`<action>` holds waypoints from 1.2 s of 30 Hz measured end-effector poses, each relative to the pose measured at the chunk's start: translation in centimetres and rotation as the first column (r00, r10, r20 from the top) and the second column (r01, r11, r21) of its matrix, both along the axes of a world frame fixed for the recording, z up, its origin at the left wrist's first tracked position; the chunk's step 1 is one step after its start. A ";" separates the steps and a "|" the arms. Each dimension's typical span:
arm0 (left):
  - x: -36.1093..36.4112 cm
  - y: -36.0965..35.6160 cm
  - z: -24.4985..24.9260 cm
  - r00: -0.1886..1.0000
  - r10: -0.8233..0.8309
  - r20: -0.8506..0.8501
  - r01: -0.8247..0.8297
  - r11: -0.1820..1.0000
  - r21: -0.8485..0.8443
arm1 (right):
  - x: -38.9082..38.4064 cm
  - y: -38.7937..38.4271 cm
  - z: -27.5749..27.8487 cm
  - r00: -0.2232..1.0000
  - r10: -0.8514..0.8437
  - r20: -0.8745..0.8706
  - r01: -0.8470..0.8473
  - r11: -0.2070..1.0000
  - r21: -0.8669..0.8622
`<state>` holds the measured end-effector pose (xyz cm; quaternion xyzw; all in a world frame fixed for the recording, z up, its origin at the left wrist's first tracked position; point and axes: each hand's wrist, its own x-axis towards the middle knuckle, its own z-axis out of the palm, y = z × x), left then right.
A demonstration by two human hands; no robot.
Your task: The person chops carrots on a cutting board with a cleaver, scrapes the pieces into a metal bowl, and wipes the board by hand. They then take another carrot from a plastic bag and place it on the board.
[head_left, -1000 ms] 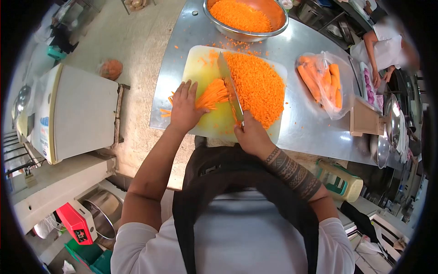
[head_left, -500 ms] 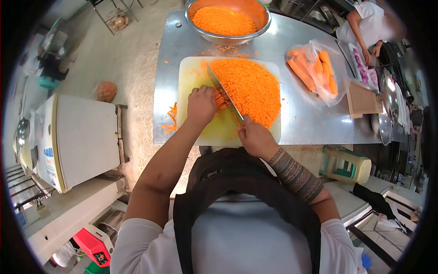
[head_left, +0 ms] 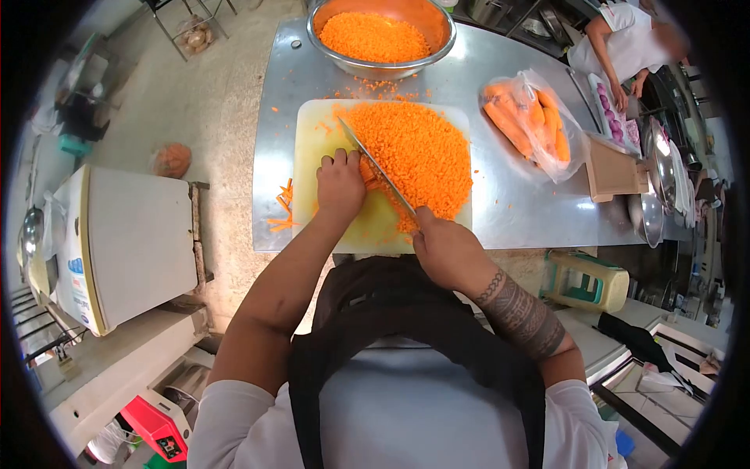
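My right hand is closed around the handle of a kitchen knife, whose blade slants up and left across the cutting board. My left hand has its fingers curled over a small bundle of carrot sticks, just left of the blade. Right of the knife spreads a big heap of diced carrot. Several loose carrot strips lie on the metal table beyond the board's left edge.
A steel bowl of diced carrot stands behind the board. To the right lie a plastic bag of whole carrots and a brown tray. At the far right a co-worker reaches toward a tray of purple onions.
The whole view has shifted slightly left. The bundle beside the blade looks shorter. Both hands keep their holds, with the knife still against the carrot pieces.
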<state>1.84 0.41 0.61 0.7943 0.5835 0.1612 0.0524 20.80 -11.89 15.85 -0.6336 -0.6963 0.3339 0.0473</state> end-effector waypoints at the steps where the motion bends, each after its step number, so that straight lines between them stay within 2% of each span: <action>1: 0.0 0.0 0.0 1.000 0.003 -0.021 -0.003 1.000 -0.021 | -0.1 0.3 -0.8 1.000 0.001 -0.017 -0.001 1.000 0.014; 5: 0.1 -0.2 -0.3 0.999 0.006 -0.044 -0.008 0.999 -0.039 | -0.7 3.8 -6.1 1.000 0.003 -0.030 -0.001 0.997 0.078; 8: -0.3 -0.1 -0.5 1.000 0.000 -0.027 0.000 1.000 -0.027 | -0.3 3.1 -1.6 0.997 0.049 -0.052 -0.043 0.993 0.107; 11: -0.1 0.1 0.3 1.000 -0.005 0.002 0.005 1.000 -0.026 | -0.6 2.6 -2.0 0.998 0.023 -0.059 -0.020 0.999 0.040; 14: -0.1 -0.4 -0.4 0.999 -0.008 0.036 0.008 1.000 -0.016 | -1.8 4.9 -5.7 0.999 -0.028 -0.041 0.030 0.998 0.048; 17: -0.5 -0.2 -0.6 1.000 -0.005 0.022 0.006 1.000 -0.020 | -1.2 4.4 -1.5 0.997 0.024 -0.071 -0.020 0.998 0.060; 20: -0.4 0.1 -0.4 1.000 -0.008 0.026 0.008 0.999 -0.035 | -1.2 3.2 -1.6 0.998 0.039 -0.056 -0.034 0.996 0.082; 23: -0.2 -0.3 -0.8 0.998 0.001 0.057 0.003 0.998 -0.062 | -2.1 5.1 -5.3 1.000 0.012 0.008 -0.012 1.000 0.000; 26: -0.6 0.0 -1.1 0.996 0.010 0.083 -0.006 0.998 -0.058 | -1.7 4.5 -0.9 0.999 0.030 -0.023 -0.029 0.999 0.014; 29: -0.5 0.0 -0.8 0.993 0.008 0.116 -0.002 0.999 -0.050 | -1.6 3.1 -3.1 0.996 0.039 -0.078 -0.030 0.993 0.118; 32: -0.4 -0.1 -1.4 0.988 0.000 0.157 0.005 0.999 -0.033 | -2.7 5.3 -4.5 1.000 0.016 0.010 -0.015 0.999 -0.032; 35: -0.7 0.1 -1.7 0.988 0.004 0.157 -0.003 1.000 -0.009 | -1.9 4.6 -1.2 0.998 0.054 -0.043 -0.052 0.998 0.033; 36: -0.7 0.1 -1.7 0.988 0.008 0.154 -0.007 1.000 -0.002 | -2.1 4.2 -1.7 0.998 0.038 -0.048 -0.035 0.998 0.048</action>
